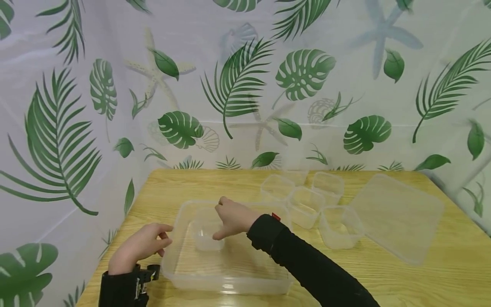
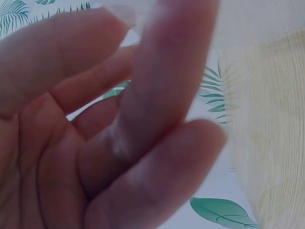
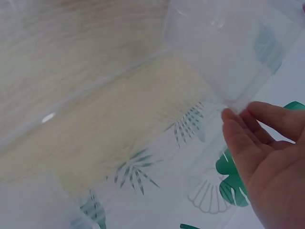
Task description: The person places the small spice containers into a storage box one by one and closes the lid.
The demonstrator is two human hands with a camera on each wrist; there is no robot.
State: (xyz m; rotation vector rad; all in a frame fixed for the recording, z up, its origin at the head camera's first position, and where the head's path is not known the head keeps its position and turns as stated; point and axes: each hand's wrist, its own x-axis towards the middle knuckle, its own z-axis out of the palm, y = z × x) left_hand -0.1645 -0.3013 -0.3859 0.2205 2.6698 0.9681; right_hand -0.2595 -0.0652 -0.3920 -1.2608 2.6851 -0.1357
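Note:
A large clear plastic box (image 1: 230, 281) sits on the table with a small clear plastic container (image 1: 209, 244) inside it at the left. My right hand (image 1: 235, 217) reaches over the box and pinches the small container's rim. In the right wrist view, the thumb and fingertips (image 3: 231, 117) meet at a corner of that container (image 3: 214, 52). Beside the large box's left wall is my left hand (image 1: 143, 245), fingers loosely bent and holding nothing. Whether its fingertips touch the wall I cannot tell. Its fingers (image 2: 167, 71) fill much of the left wrist view.
Several more small clear containers (image 1: 341, 230) stand right of and behind the large box. A flat translucent lid (image 1: 399, 217) lies at the table's right. The wooden table (image 1: 199, 183) meets a leaf-patterned sheet (image 1: 245, 145) at the back and left.

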